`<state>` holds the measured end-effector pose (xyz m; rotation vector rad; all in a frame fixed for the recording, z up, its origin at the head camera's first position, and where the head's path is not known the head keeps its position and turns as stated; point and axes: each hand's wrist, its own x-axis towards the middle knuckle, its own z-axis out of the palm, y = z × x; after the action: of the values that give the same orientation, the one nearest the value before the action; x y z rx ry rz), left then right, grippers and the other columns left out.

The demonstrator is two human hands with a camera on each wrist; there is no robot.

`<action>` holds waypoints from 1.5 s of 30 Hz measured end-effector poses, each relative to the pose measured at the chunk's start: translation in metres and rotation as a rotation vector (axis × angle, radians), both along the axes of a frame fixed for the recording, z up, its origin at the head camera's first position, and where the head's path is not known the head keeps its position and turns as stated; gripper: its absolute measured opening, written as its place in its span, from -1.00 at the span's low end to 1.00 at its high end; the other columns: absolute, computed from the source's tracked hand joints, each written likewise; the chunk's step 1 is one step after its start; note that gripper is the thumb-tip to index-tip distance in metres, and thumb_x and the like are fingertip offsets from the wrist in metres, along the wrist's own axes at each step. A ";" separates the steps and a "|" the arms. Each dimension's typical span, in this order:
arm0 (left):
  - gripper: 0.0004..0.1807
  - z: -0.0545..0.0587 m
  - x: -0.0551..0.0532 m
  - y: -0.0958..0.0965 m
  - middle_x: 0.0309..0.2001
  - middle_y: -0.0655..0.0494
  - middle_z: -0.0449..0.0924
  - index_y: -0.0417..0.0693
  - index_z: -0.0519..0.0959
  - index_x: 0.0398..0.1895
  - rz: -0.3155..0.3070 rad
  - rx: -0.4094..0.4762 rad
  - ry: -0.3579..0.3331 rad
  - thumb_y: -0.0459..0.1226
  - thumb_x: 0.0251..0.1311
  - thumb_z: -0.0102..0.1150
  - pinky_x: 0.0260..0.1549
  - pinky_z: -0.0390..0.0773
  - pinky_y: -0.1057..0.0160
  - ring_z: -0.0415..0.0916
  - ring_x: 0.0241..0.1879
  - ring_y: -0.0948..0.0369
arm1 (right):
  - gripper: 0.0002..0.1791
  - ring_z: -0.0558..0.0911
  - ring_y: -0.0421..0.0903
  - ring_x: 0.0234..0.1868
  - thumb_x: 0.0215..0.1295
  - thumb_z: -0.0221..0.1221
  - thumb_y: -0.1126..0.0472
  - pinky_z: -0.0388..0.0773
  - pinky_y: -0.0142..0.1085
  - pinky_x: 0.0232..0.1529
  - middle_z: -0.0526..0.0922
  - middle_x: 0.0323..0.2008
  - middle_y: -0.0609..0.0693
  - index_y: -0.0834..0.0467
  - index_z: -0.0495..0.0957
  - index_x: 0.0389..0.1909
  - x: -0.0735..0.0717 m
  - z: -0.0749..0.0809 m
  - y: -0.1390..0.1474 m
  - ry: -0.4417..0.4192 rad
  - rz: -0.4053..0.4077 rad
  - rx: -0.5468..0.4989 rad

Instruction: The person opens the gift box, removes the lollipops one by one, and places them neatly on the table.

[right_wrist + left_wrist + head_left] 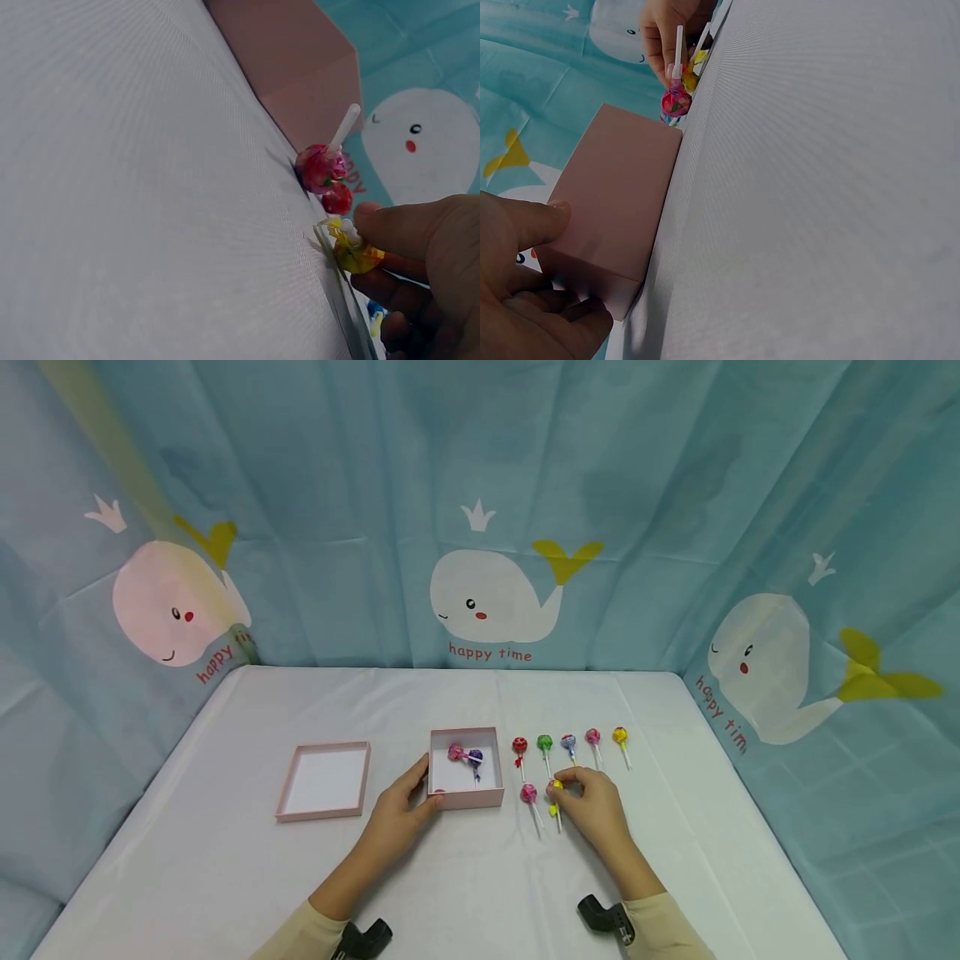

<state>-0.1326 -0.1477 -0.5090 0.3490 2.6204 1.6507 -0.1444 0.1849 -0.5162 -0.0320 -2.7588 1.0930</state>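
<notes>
My left hand (397, 817) holds an open pink box (474, 800) by its front left corner, thumb on the front wall. Inside lie a pink lollipop (455, 752) and a purple lollipop (475, 757); a bit of another pink thing shows by the front wall, mostly hidden. To the right of the box, my right hand (597, 810) pinches a yellow lollipop (356, 257) between thumb and fingers, at the table. Just left of it lies a pink lollipop (528, 793) with its stick toward me.
Behind my right hand runs a row of lollipops: red (520, 746), green (544, 742), blue (568, 742), pink (593, 737) and yellow (620, 735). The box lid (324, 781) lies on the white table at left. A blue whale-print curtain (337, 602) surrounds the table.
</notes>
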 end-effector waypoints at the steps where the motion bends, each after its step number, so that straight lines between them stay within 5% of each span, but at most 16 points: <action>1: -0.11 0.000 0.000 0.000 0.60 -0.05 0.12 -0.09 0.12 0.62 0.000 0.002 -0.001 -0.17 0.32 0.36 0.46 0.26 0.13 0.09 0.56 0.05 | -0.75 0.63 -0.04 -0.07 0.18 0.48 0.05 0.57 -0.11 -0.06 0.77 -0.13 -0.06 0.04 0.78 -0.16 0.000 0.000 0.000 0.000 0.004 0.002; 9: -0.09 0.000 0.001 0.000 0.60 -0.02 0.11 -0.07 0.10 0.63 0.004 -0.002 -0.014 -0.15 0.32 0.36 0.46 0.26 0.14 0.09 0.56 0.06 | -0.76 0.62 -0.04 -0.11 0.19 0.47 0.07 0.57 -0.14 -0.11 0.76 -0.13 -0.04 0.06 0.77 -0.16 0.000 -0.001 0.002 0.022 0.012 -0.012; 15: -0.10 0.000 0.000 0.000 0.60 0.00 0.12 -0.06 0.11 0.63 0.004 0.007 -0.012 -0.16 0.32 0.36 0.46 0.26 0.15 0.10 0.56 0.07 | -0.73 0.61 -0.01 -0.10 0.15 0.51 0.11 0.59 -0.10 -0.11 0.75 -0.12 -0.04 0.05 0.76 -0.13 0.000 0.006 0.000 0.127 0.049 0.006; 21: -0.11 0.001 0.000 0.001 0.59 0.01 0.14 -0.06 0.13 0.62 0.005 0.008 -0.015 -0.16 0.32 0.36 0.47 0.26 0.15 0.09 0.56 0.07 | -0.68 0.52 -0.06 -0.12 0.15 0.51 0.12 0.51 -0.18 -0.17 0.76 -0.05 -0.05 0.04 0.75 -0.07 -0.002 0.036 0.001 0.187 0.086 0.046; 30: -0.11 0.003 0.002 0.001 0.59 0.00 0.15 -0.09 0.14 0.62 0.013 -0.002 -0.011 -0.16 0.32 0.37 0.46 0.27 0.14 0.10 0.56 0.06 | -0.70 0.54 0.01 0.08 0.24 0.46 0.13 0.56 0.02 0.06 0.75 0.01 -0.02 0.07 0.73 -0.02 -0.021 0.081 0.008 0.267 0.194 0.088; 38: -0.11 0.004 0.001 0.000 0.59 -0.01 0.13 -0.08 0.12 0.63 0.006 0.002 -0.015 -0.16 0.33 0.36 0.47 0.26 0.13 0.09 0.56 0.06 | -0.67 0.51 -0.02 0.16 0.26 0.45 0.12 0.60 0.01 0.12 0.72 0.06 -0.08 0.02 0.72 0.04 -0.042 0.124 -0.003 0.209 0.399 0.185; 45: -0.11 0.002 0.001 0.000 0.59 -0.03 0.14 -0.12 0.12 0.62 0.003 0.013 -0.005 -0.17 0.33 0.36 0.46 0.27 0.14 0.09 0.56 0.05 | -0.67 0.51 -0.07 0.20 0.30 0.42 0.08 0.53 -0.02 0.27 0.72 0.06 -0.15 -0.03 0.71 0.07 -0.066 0.144 -0.028 0.149 0.554 0.305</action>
<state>-0.1313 -0.1479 -0.5073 0.3403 2.6092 1.6678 -0.2102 0.1569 -0.3721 0.8575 -2.8264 0.7096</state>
